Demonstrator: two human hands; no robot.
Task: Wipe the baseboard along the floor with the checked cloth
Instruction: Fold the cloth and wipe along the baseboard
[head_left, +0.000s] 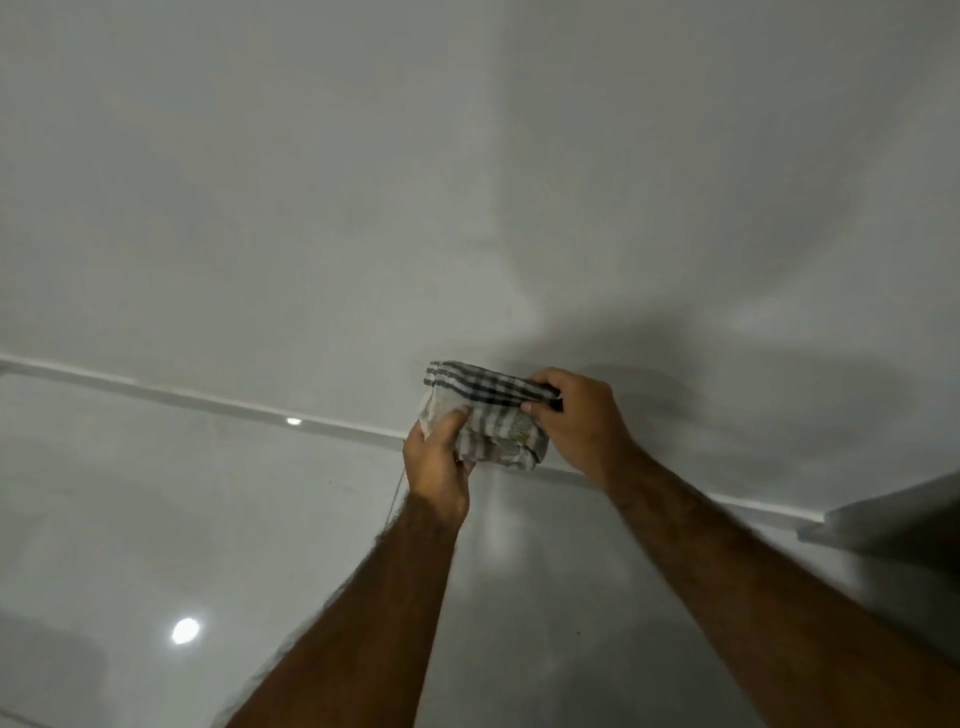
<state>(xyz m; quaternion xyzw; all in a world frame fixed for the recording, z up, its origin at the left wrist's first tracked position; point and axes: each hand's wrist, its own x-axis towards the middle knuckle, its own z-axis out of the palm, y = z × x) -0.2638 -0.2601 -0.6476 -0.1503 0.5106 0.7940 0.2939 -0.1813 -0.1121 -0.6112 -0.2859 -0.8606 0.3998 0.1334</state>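
A folded checked cloth (488, 415), white with dark stripes, is held up in front of the wall, just above the baseboard line. My left hand (436, 462) grips its lower left edge from below. My right hand (576, 415) pinches its upper right edge. The white baseboard (208, 397) runs as a narrow strip from the far left down to the right, where the wall meets the floor. The cloth and my hands hide the stretch of it behind them.
A plain pale grey wall (467, 182) fills the upper half. Below lies a glossy grey tiled floor (156, 519) with a bright lamp reflection (185, 630). A pale edge of some object (893, 514) juts in at the right.
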